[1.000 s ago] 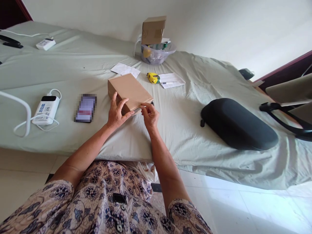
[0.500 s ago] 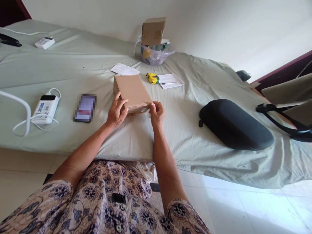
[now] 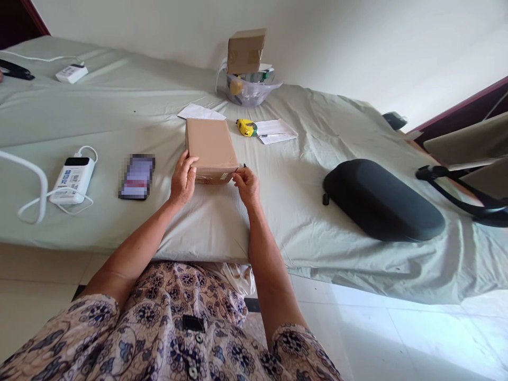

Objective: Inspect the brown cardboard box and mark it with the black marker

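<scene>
A closed brown cardboard box (image 3: pixel 212 142) lies on the cloth-covered table in front of me. My left hand (image 3: pixel 183 181) grips its near left corner, fingers on the top and thumb against the front side. At the near right corner, my right hand (image 3: pixel 246 185) has its thumb and fingertips pinched together, close against the box edge. A small dark tip shows just above those fingers; what it belongs to is too small to make out. A small printed label is on the front side beside the right fingertips.
Behind the box are a yellow tape measure (image 3: pixel 246 127), a paper with a pen (image 3: pixel 277 131), and a plastic basket (image 3: pixel 252 94) bearing another carton (image 3: pixel 246 51). A phone (image 3: pixel 137 177) and white power bank (image 3: pixel 73 179) lie left; a black case (image 3: pixel 383 201) lies right.
The box has turned slightly and its near edge has shifted left. Both hands have moved a little left with it; the right fingers have dropped lower along the corner, and a dark tip now shows.
</scene>
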`<state>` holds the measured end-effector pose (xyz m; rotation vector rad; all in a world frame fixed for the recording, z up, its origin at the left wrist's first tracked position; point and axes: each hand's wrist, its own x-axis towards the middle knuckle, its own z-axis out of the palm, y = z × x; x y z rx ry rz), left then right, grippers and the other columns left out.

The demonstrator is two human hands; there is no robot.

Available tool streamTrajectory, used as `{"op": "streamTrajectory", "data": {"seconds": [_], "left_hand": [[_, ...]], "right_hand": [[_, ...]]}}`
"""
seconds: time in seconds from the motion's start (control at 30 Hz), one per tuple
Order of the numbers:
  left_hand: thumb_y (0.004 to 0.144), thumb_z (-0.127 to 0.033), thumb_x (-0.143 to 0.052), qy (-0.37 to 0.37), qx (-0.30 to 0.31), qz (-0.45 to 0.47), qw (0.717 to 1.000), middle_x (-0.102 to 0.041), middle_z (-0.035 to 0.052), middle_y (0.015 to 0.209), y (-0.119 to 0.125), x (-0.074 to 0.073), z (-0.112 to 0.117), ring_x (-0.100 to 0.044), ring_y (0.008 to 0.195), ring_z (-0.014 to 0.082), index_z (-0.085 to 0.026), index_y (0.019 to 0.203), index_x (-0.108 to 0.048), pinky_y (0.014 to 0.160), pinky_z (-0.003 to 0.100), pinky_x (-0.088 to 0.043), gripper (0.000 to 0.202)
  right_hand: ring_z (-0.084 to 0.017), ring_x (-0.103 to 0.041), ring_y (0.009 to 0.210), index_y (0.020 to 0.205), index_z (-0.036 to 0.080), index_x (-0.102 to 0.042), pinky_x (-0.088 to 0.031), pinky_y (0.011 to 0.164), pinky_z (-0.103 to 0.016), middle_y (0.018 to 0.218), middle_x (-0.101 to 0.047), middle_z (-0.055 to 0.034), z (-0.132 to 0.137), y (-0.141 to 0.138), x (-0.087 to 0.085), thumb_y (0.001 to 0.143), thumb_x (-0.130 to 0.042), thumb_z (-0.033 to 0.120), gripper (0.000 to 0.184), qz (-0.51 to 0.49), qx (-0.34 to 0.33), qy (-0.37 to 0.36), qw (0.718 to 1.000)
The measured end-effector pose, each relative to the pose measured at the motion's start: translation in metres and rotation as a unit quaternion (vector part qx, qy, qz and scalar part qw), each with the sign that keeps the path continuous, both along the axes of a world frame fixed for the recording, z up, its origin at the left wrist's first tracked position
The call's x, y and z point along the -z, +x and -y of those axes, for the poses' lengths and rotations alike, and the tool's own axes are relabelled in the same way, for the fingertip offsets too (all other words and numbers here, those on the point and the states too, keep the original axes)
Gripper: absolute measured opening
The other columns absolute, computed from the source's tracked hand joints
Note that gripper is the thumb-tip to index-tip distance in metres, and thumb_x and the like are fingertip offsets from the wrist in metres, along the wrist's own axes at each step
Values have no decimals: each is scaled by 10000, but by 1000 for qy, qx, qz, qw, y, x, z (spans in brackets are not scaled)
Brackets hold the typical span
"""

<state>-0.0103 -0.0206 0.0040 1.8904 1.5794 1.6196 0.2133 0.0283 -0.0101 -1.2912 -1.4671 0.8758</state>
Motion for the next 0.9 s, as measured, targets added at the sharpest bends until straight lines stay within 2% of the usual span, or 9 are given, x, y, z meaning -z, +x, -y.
{"op": "streamTrajectory", "data": {"seconds": [0.13, 0.27, 0.4, 0.53, 0.67, 0.73, 0.8, 0.9], "left_hand": [[999, -681, -279, 12, -9, 17, 1000, -584, 152, 1465, -1, 1, -1, -562, 1369, 244, -189, 1207, -647, 1189, 406, -434, 648], [1002, -661, -314, 20, -13, 38, 999, -619, 137, 1419, -2, 1, -1, -580, 1345, 235, -200, 1202, -656, 1175, 390, -449, 609], [998, -661, -345, 24, -17, 77, 997, -655, 130, 1356, -7, 2, -3, -593, 1323, 229, -201, 1196, -659, 1163, 382, -455, 590], [962, -710, -398, 20, -14, 146, 989, -674, 126, 1271, -14, 4, -6, -620, 1251, 233, -196, 1205, -648, 1137, 388, -469, 622], [911, -775, -439, -16, -2, 220, 975, -661, 104, 1189, -17, 6, -8, -656, 1064, 203, -225, 1267, -609, 885, 321, -560, 677], [894, -787, -459, -41, 21, 257, 965, -631, 107, 1265, -15, 8, -9, -646, 1097, 204, -255, 1278, -579, 797, 287, -564, 667], [882, -770, -495, -70, 55, 297, 951, -594, 111, 1346, -11, 12, -10, -633, 1162, 216, -278, 1271, -546, 776, 286, -580, 629], [853, -721, -558, -135, 110, 334, 926, -631, 111, 1243, -3, 19, -10, -663, 1081, 208, -259, 1212, -524, 764, 323, -610, 586]], "right_hand": [[-103, -511, 614, 806, 211, -630, -426, 659, -267, 656, -593, 43, 1, 1, -2, 796, -679, 305, 106, 88, -9, 7, 996], [-121, -508, 646, 758, 211, -605, -395, 655, -272, 693, -598, 22, 3, 0, 0, 808, -669, 279, 106, 193, -39, 6, 980], [-158, -557, 742, 763, 212, -624, -427, 705, -294, 798, -637, -19, 4, -2, 6, 819, -673, 290, 108, 269, -60, 31, 961], [-149, -592, 733, 812, 216, -630, -492, 725, -306, 857, -670, -23, 4, -5, 7, 854, -642, 334, 126, 214, -48, 53, 974], [-172, -662, 913, 886, 226, -593, -544, 700, -294, 1084, -697, -73, 7, -8, 1, 880, -601, 447, 221, 97, 2, 136, 986], [-189, -662, 1038, 956, 235, -565, -556, 715, -292, 1221, -669, -104, 10, -9, -3, 892, -591, 478, 252, 55, 20, 168, 984], [-202, -651, 1106, 1068, 249, -539, -564, 749, -305, 1322, -626, -125, 13, -10, -7, 904, -589, 475, 284, 22, 29, 178, 983], [-232, -627, 1145, 1281, 277, -478, -571, 790, -350, 1456, -527, -155, 16, -10, -9, 901, -596, 471, 442, -2, 41, 184, 982]]}}
